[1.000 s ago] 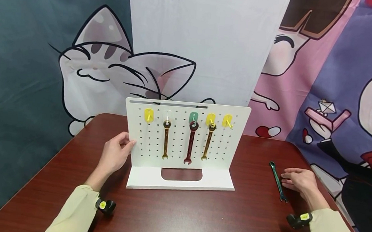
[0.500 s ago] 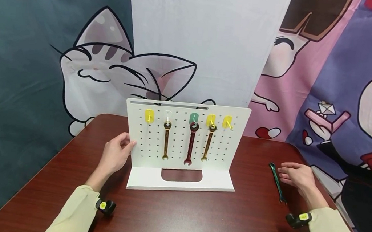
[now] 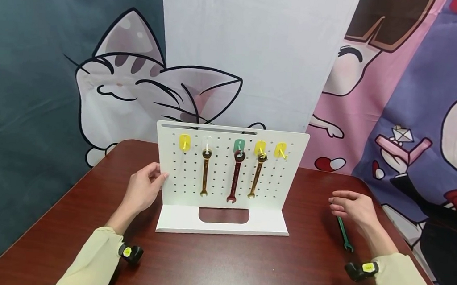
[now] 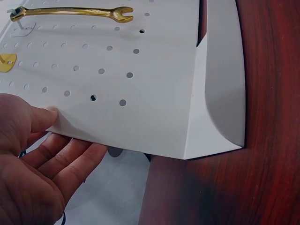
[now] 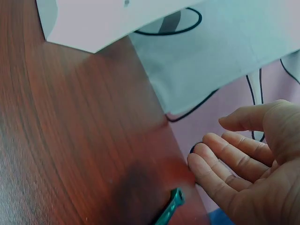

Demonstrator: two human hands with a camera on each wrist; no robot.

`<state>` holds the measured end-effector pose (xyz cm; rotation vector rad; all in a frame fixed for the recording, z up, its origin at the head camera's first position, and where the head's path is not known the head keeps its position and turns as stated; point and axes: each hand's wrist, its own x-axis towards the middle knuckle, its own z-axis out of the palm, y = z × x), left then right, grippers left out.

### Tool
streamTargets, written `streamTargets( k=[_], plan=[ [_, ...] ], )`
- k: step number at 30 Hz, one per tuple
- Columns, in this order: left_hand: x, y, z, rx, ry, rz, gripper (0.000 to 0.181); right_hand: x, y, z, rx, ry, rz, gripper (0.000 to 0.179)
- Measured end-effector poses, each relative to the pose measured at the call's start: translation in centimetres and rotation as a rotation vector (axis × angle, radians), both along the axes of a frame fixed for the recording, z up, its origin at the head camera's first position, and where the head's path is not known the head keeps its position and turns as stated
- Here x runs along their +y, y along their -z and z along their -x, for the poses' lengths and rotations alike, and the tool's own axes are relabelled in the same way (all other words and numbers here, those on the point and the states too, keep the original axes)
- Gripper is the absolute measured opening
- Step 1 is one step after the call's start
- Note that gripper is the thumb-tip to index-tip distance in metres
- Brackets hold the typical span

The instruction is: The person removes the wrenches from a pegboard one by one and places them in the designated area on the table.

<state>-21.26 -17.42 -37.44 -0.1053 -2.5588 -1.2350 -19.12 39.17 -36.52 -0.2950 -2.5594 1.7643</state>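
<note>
At the left edge of a white pegboard stand [image 3: 218, 188] is my left hand [image 3: 142, 189], its thumb on the front face and its fingers behind, pinching the panel. The left wrist view shows this hold close up, with a gold wrench [image 4: 70, 12] hanging above. My right hand [image 3: 354, 207] hovers palm inward over the right of the table, fingers relaxed and holding nothing. Below it lies a green wrench [image 3: 344, 234], its upper end hidden by the hand in the head view. That ring end [image 5: 176, 197] shows beneath the fingers in the right wrist view.
Gold wrenches [image 3: 205, 174] [image 3: 256, 176] and a dark red wrench [image 3: 235, 176] hang from hooks on the board. Bare yellow hooks [image 3: 185, 142] [image 3: 280, 150] sit at both ends of the row. Behind the brown table [image 3: 242, 269] hangs a printed cloth [image 3: 261, 37].
My right hand has moved left and away from me, from beside the green wrench to above its upper end. The left hand keeps its hold on the board.
</note>
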Motion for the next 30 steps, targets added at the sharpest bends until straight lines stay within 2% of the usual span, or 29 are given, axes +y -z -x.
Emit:
streamTargets(
  k=[11,20,30],
  plan=[
    [0.2,0.1,0.0,0.003,-0.003,-0.006,0.012,-2.1,-1.2,0.0,0.049,-0.037,0.012,0.040],
    [0.0,-0.1,0.1,0.010,-0.007,-0.009,0.013,-3.6,-2.3,-0.2,0.113,-0.103,0.080,0.021],
    [0.0,-0.2,-0.1,0.018,-0.004,-0.001,0.011,-5.2,-2.8,-0.7,0.119,-0.158,0.122,0.012]
  ],
)
